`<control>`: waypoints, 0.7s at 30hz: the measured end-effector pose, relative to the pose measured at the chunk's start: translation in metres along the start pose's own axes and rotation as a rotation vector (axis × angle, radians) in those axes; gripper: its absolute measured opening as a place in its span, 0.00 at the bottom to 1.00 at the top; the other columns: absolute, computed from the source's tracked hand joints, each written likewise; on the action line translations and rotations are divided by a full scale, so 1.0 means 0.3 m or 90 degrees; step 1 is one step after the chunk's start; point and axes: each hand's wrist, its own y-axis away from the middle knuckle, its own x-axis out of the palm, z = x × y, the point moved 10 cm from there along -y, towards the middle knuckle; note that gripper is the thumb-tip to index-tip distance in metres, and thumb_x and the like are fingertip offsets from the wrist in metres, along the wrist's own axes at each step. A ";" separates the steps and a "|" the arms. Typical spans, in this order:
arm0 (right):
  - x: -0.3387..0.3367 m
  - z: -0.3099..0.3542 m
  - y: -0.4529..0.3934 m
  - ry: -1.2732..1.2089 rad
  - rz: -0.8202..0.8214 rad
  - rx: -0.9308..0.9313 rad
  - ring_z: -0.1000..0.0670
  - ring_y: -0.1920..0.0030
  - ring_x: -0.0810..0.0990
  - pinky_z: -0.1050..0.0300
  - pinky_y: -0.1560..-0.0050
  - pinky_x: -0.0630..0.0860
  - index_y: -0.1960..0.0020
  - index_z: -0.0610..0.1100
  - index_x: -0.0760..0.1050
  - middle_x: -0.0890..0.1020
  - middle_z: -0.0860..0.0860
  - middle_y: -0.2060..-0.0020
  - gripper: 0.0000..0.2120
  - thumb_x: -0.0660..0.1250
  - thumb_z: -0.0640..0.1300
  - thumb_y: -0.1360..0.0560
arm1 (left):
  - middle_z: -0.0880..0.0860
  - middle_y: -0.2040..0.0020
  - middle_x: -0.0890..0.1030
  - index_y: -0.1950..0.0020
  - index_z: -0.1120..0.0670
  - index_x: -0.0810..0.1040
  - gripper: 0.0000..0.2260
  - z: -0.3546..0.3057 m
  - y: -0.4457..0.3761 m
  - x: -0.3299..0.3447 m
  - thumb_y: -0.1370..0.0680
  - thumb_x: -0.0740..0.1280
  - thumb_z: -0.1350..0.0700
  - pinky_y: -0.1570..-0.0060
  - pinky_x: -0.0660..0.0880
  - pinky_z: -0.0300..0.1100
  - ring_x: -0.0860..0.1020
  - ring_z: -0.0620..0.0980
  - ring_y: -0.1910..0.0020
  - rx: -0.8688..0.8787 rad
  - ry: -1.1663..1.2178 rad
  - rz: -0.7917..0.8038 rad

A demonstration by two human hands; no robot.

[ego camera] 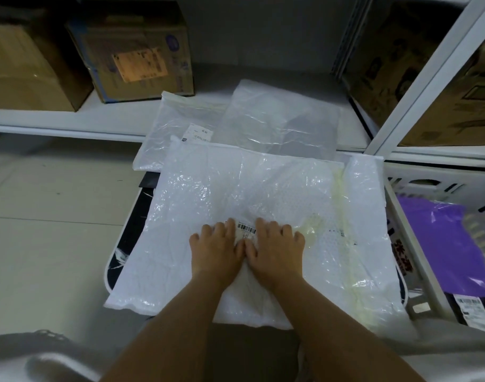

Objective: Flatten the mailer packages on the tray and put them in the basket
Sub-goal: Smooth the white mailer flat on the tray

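Illumination is dim and cool. Glare patches appear on the glossy white mailer point(236, 205), brightest above the barcode label point(246, 229). Cardboard boxes point(134, 51) behind the mailer sit in shadow. Shelf posts point(428, 78) bow from wide-angle distortion. Frame bottom is blurred.

The one camera is sitting on the person's head, looking forward and down from close up at the tray point(125, 245) and the shelf point(57, 121) behind.
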 end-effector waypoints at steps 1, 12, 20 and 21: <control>-0.017 0.009 -0.018 0.006 -0.015 0.001 0.45 0.50 0.76 0.43 0.48 0.71 0.39 0.49 0.74 0.79 0.48 0.50 0.20 0.55 0.59 0.24 | 0.49 0.42 0.75 0.31 0.48 0.65 0.21 -0.002 -0.014 -0.011 0.20 0.49 0.41 0.45 0.67 0.48 0.71 0.52 0.44 0.002 -0.012 -0.007; 0.054 0.078 -0.155 -0.022 0.065 -0.036 0.44 0.33 0.67 0.41 0.33 0.62 0.31 0.44 0.67 0.71 0.46 0.34 0.24 0.50 0.55 0.22 | 0.52 0.21 0.46 0.26 0.50 0.57 0.23 0.062 -0.102 0.100 0.18 0.45 0.43 0.27 0.46 0.61 0.43 0.59 0.23 0.010 0.050 0.123; 0.002 0.115 -0.249 -0.007 -0.035 -0.052 0.44 0.41 0.73 0.41 0.39 0.66 0.49 0.47 0.79 0.77 0.46 0.46 0.19 0.57 0.58 0.25 | 0.51 0.46 0.74 0.41 0.52 0.70 0.12 0.103 -0.184 -0.021 0.19 0.53 0.51 0.51 0.70 0.43 0.72 0.50 0.49 0.028 0.015 -0.035; 0.010 0.116 -0.252 -0.013 -0.021 -0.056 0.41 0.33 0.68 0.37 0.33 0.60 0.45 0.48 0.79 0.75 0.44 0.38 0.20 0.56 0.59 0.25 | 0.51 0.46 0.73 0.42 0.53 0.71 0.11 0.112 -0.200 -0.023 0.19 0.53 0.51 0.51 0.70 0.42 0.71 0.50 0.49 0.025 -0.001 -0.026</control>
